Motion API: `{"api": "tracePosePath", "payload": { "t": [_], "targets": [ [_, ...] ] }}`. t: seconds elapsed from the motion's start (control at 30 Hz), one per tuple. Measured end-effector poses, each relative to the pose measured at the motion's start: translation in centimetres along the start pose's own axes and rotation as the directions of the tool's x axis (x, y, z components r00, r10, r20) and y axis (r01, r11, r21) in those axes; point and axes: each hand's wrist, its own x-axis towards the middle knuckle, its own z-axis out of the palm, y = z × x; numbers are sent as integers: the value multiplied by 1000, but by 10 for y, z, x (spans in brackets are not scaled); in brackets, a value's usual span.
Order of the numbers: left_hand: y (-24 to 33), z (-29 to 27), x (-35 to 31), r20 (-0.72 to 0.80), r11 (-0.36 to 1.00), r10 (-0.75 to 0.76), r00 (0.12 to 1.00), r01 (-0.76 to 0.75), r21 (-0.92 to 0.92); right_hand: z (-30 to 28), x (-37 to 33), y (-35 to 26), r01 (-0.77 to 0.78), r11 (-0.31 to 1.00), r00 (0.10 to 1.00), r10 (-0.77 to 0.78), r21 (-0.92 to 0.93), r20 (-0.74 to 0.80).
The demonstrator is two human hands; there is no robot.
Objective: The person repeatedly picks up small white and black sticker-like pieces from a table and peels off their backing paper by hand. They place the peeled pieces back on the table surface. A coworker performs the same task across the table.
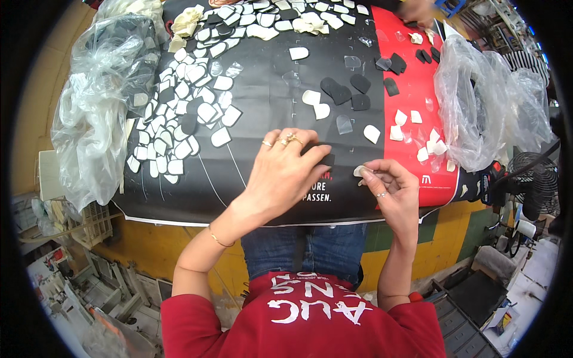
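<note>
My left hand (285, 164) is over the middle of the black sheet, its fingers bent around a black rounded piece (326, 160) that is partly hidden under them. To its right, my right hand (391, 186) pinches a small whitish piece (360, 171) between thumb and forefinger. Beyond the hands lie several black rounded pieces (340, 93), two cream pieces (322, 111) close together, and a single white piece (372, 133). Thin clear film pieces (344, 124) are scattered among them. A large spread of white, dark-edged rounded pieces (194, 73) covers the left and far side.
A black and red printed sheet (262, 89) covers the table. Clear plastic bags lie along the left (89, 119) and right (471, 101) sides. Loose white pieces (399, 132) sit on the red part. Another person's hand (418, 12) is at the far right. A fan (528, 176) stands at right.
</note>
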Motion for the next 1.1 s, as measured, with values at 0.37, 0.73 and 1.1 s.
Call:
{"api": "tracePosePath", "payload": {
  "t": [0.37,0.73,1.1],
  "targets": [
    [22,27,-30,-229,980,-170,958,189,63,26,19,-13,49,984,990,-25,-170,141],
    [20,26,-44,-116,978,-42,992,65,200,31,39,-19,192,881,964,-87,-432,250],
    [18,27,-45,-116,980,-28,993,50,191,31,41,-16,269,848,947,-147,-457,285]
  ]
}}
